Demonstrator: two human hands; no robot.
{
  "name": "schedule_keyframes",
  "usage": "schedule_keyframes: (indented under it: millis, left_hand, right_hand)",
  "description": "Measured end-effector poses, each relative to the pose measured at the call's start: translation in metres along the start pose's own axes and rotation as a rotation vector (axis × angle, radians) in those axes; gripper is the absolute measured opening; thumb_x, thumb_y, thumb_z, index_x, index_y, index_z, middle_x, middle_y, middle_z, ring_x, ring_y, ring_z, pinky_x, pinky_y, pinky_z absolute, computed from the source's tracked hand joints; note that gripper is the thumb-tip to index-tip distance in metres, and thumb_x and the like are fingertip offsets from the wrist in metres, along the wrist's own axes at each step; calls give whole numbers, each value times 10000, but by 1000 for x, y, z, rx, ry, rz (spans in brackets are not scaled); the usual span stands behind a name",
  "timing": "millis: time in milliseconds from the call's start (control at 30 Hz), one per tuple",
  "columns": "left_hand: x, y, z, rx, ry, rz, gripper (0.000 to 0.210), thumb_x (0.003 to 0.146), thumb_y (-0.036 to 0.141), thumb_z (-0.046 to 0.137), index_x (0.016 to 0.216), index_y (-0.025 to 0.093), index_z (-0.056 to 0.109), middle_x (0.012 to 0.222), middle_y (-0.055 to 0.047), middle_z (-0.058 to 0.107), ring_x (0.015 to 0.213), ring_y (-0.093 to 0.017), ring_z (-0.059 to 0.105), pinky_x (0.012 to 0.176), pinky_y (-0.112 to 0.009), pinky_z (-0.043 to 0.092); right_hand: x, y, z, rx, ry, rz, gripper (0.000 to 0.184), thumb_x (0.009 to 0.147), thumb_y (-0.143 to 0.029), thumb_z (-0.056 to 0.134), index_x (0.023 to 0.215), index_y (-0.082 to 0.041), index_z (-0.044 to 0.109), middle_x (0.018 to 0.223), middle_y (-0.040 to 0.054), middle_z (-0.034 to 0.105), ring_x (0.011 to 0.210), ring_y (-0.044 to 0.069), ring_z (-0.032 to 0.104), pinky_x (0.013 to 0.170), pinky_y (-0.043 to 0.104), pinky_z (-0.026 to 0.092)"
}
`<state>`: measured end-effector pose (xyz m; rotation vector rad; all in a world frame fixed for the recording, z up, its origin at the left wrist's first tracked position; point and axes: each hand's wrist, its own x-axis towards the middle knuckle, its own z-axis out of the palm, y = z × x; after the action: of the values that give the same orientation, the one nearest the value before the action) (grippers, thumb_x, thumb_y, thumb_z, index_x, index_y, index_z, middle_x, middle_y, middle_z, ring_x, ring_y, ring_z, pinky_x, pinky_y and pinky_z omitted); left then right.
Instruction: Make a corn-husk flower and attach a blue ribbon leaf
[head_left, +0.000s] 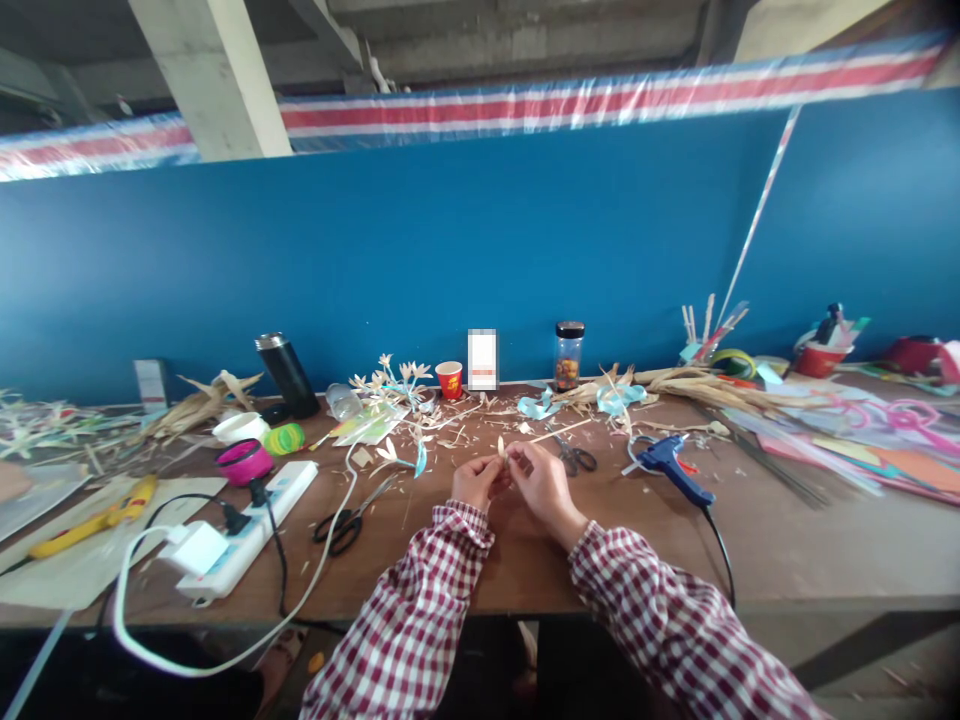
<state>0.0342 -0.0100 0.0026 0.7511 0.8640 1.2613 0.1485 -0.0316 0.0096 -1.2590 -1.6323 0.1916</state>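
Observation:
My left hand [478,482] is closed in a pinch on a small pale petal-shaped piece [501,446], which looks like dried husk. Right beside it, my right hand [543,482] has its fingers pinched around a thin pale stick [564,431] that points up to the right. Whether stick and petal piece are joined is hidden by the fingers. Black-handled scissors [579,459] lie just beyond my right hand, and a second pair of scissors [346,526] rests left of my left hand. A blue glue gun [679,468] lies further right.
Husk flowers [401,380], a red paper cup [449,381] and a lidded jar [568,358] line the back among scraps. To the left are a white power strip [259,530] with cables, a black flask [288,375] and a yellow glue gun [97,520]. Another person's hand [13,481] shows far left.

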Motion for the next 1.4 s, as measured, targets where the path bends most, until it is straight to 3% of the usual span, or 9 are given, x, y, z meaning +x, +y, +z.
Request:
schedule_keyframes:
  millis: [367,567,1000,1400]
  left_hand:
    - [6,-7,-5,29,-12,41,163,585,219,742,710,122,700,625,-37,679,570,-126,621,604,-252,525]
    - [1,-2,-1,18,-29,19,162,603,215,737,722,113,693,678,-64,692,584,-134,628,581,-245,521]
    - [6,-7,-5,31,-11,43,211,569,229,757,739,123,692,640,-37,683,575,-131,625,615,-264,527]
    - [4,-6,-2,46,10,36,196,564,211,761,712,100,694,577,-43,665,532,-122,610,581,-253,527]
  right_hand:
    - [0,0,1,31,-5,1,163,765,-163,490,864,-199,615,838,33,667,759,172,616,692,251,461]
    - [0,-2,-2,9,-17,-3,249,794,-180,470,988,-226,619,898,32,665,728,160,611,663,250,468]
    - [2,-4,-1,117,7,6,203,782,-188,491,885,-206,665,878,49,687,809,184,629,741,286,483]
    - [6,-5,-6,214,-1,197,156,742,-246,533,776,-159,658,717,43,693,614,165,621,594,258,479]
